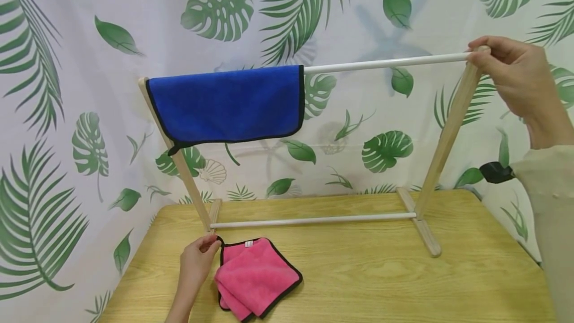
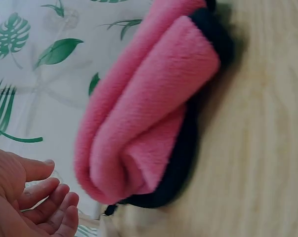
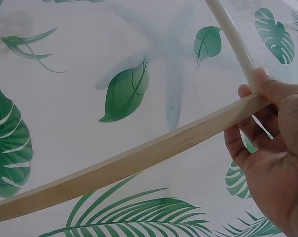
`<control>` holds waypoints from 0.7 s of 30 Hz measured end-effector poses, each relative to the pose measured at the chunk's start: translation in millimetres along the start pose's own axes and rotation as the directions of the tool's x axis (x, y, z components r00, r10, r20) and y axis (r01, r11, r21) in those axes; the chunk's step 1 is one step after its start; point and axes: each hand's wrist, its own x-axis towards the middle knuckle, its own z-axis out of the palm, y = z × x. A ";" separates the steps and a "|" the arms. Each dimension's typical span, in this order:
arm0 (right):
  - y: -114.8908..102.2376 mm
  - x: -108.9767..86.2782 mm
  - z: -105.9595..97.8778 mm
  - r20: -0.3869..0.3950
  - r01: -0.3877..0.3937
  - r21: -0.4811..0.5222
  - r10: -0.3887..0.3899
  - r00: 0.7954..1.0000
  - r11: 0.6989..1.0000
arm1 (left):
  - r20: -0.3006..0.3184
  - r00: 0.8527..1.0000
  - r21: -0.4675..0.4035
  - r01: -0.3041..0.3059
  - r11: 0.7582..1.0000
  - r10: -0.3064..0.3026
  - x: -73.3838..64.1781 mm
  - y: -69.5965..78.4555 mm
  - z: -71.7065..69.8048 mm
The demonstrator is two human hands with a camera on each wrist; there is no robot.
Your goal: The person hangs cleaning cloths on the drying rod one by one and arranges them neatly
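Note:
A wooden rack with white rails stands on the table, and my right hand [image 1: 515,71] grips the top of its right upright [image 1: 448,128], where the upper rail [image 1: 385,64] meets it. The right wrist view shows the thumb and fingers around that wooden end [image 3: 247,106]. Over the left part of the upper rail hangs a blue towel [image 1: 228,103] with black edging. A crumpled pink towel [image 1: 257,278] with black edging and a white tag lies on the table. My left hand [image 1: 197,258] is beside its upper left corner, fingers loosely bent, thumb apart from them in the left wrist view.
A lower white rail [image 1: 314,221] joins the rack's two wooden feet, of which the right foot [image 1: 430,238] points toward me. Behind the wooden table [image 1: 381,283] hangs a white curtain [image 1: 278,168] with green leaf prints. The left upright [image 1: 188,178] stands behind the left hand.

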 end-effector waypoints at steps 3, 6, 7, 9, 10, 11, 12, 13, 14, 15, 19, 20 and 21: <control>-0.3 -0.5 -0.3 0.000 0.006 0.002 -0.006 1.000 1.000 | 0.003 1.000 0.007 0.004 1.000 -0.004 -2.6 -4.0 4.0; -0.2 -0.7 -0.4 0.004 0.012 0.002 -0.012 1.000 1.000 | 0.002 1.000 0.010 0.009 1.000 -0.009 -5.1 -7.5 8.5; -0.1 -0.6 -0.5 0.005 0.016 0.003 -0.016 1.000 1.000 | 0.002 1.000 0.012 0.011 1.000 -0.011 -6.1 -8.4 9.9; -0.1 -0.5 -0.7 0.007 0.021 0.004 -0.021 1.000 1.000 | 0.007 1.000 0.017 0.009 1.000 -0.010 -7.8 -10.2 12.8; -0.2 -0.5 -0.7 0.008 0.020 0.009 -0.020 1.000 1.000 | 0.008 1.000 0.023 0.006 1.000 -0.006 -8.6 -11.0 14.1; -0.3 -0.6 -0.7 0.007 0.017 0.014 -0.017 1.000 1.000 | 0.010 1.000 0.029 0.000 1.000 0.000 -9.3 -11.8 15.1; -0.4 -0.6 -0.7 0.007 0.015 0.016 -0.015 1.000 1.000 | 0.013 1.000 0.038 -0.001 0.999 0.001 -9.9 -12.4 16.1; -0.6 -0.6 -0.6 0.006 0.012 0.017 -0.012 1.000 1.000 | 0.016 1.000 0.047 -0.004 0.999 0.003 -10.6 -12.8 16.8; -0.8 -0.6 -0.5 0.006 0.009 0.017 -0.009 1.000 1.000 | 0.019 1.000 0.055 -0.005 0.998 0.004 -10.9 -13.5 17.6; -0.9 -0.5 -0.5 0.005 0.007 0.017 -0.007 1.000 1.000 | 0.023 1.000 0.062 -0.007 0.998 0.006 -11.3 -13.9 18.1; -1.1 -0.2 -0.6 0.004 0.008 0.017 -0.008 1.000 1.000 | 0.035 0.999 0.055 -0.003 0.998 0.001 -11.5 -15.7 20.0; -1.1 -0.2 -0.7 0.003 0.008 0.020 -0.008 1.000 1.000 | 0.039 0.999 0.052 0.001 0.999 -0.003 -11.4 -16.1 20.4; -0.9 -0.1 -0.8 0.003 0.010 0.022 -0.010 1.000 1.000 | 0.042 0.999 0.051 0.002 0.999 -0.004 -11.3 -16.4 20.9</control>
